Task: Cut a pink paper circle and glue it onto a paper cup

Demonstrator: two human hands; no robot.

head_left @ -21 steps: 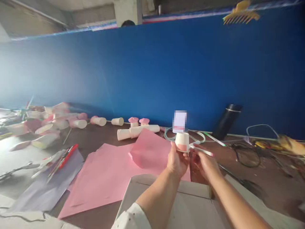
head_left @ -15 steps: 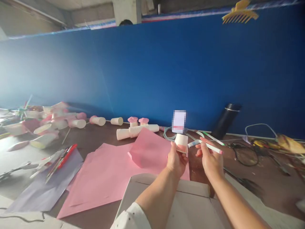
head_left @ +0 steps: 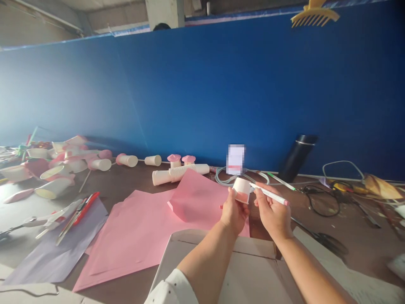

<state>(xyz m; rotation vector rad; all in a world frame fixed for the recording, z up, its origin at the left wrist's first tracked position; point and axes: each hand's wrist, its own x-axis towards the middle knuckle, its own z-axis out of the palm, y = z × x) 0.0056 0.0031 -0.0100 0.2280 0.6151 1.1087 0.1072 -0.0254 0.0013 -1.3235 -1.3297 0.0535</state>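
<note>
cup [head_left: 241, 185] sits in left hand [head_left: 233, 214], beside marker [head_left: 272, 195] held in right hand [head_left: 274, 216]

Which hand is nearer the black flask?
Right. The right hand, holding a marker, is in front of the black flask and slightly left; the left hand, holding a paper cup, is farther left.

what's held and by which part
Left hand: the paper cup, by its lower pink part. Right hand: the white marker, toward the end nearest the cup.

The cup [head_left: 241, 187] and pink sheet [head_left: 136, 236] look matt paper; the marker [head_left: 274, 196], smooth plastic.
</note>
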